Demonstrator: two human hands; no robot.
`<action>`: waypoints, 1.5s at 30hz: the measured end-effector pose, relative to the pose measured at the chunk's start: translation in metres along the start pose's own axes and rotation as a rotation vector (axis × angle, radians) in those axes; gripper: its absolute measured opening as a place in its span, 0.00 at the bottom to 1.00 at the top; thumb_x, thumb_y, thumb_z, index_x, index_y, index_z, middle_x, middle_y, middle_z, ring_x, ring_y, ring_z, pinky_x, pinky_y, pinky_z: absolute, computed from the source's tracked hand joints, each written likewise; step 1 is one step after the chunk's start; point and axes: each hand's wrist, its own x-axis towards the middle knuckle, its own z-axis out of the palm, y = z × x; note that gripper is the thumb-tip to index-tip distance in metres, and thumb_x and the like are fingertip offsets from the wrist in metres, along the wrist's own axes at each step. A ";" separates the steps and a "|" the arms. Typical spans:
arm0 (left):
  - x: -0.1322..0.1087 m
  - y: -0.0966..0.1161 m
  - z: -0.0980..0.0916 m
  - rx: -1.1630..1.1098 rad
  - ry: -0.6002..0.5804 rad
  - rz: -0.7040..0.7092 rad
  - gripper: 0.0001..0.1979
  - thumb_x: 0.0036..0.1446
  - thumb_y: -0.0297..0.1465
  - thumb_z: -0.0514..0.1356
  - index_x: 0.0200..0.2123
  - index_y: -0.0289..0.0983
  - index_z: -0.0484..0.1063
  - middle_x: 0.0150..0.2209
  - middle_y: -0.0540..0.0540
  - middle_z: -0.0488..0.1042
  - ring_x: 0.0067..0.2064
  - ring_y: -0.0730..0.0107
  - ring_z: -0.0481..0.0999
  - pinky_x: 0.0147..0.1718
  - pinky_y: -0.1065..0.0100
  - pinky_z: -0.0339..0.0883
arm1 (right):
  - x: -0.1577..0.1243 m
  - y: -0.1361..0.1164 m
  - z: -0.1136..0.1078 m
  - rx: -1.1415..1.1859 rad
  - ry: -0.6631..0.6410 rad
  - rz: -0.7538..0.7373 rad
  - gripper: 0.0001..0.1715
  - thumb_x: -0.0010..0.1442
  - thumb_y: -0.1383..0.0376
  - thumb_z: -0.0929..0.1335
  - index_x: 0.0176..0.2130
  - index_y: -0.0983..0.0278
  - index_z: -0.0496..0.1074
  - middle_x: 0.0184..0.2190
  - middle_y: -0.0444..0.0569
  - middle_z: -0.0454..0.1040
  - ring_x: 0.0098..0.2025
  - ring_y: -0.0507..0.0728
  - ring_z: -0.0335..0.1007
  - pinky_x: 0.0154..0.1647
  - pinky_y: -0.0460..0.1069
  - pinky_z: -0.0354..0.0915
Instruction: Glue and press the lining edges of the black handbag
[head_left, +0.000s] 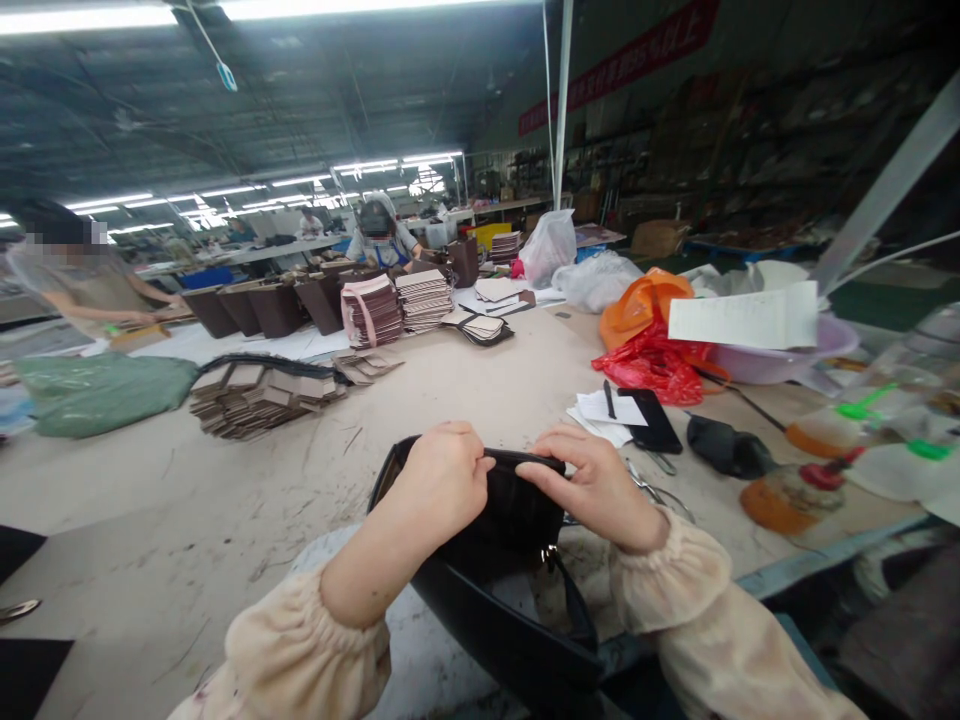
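Note:
A black bag [510,590] lies against the near edge of the worktable [225,500], its opening turned towards me. My left hand [444,478] is closed in a fist on the bag's upper rim at the left. My right hand [592,485] pinches the same rim just to the right, fingers curled over it. A metal ring with a black strap hangs at the bag's right side. Both my forearms wear loose beige sleeves.
Scissors [656,490], a black phone [651,420] on papers, a dark pouch [726,447] and glue bottles [795,495] lie at right. Red and orange plastic bags [649,345] sit beyond. Stacks of brown card pieces [259,395] lie at left. Other people work at the far benches.

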 end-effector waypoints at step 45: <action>0.002 -0.042 -0.013 -0.044 -0.084 0.020 0.14 0.58 0.32 0.56 0.22 0.35 0.70 0.28 0.48 0.73 0.31 0.72 0.70 0.32 0.70 0.58 | 0.004 -0.005 0.009 -0.046 0.042 0.066 0.11 0.59 0.66 0.68 0.25 0.64 0.73 0.25 0.45 0.69 0.31 0.52 0.66 0.33 0.47 0.59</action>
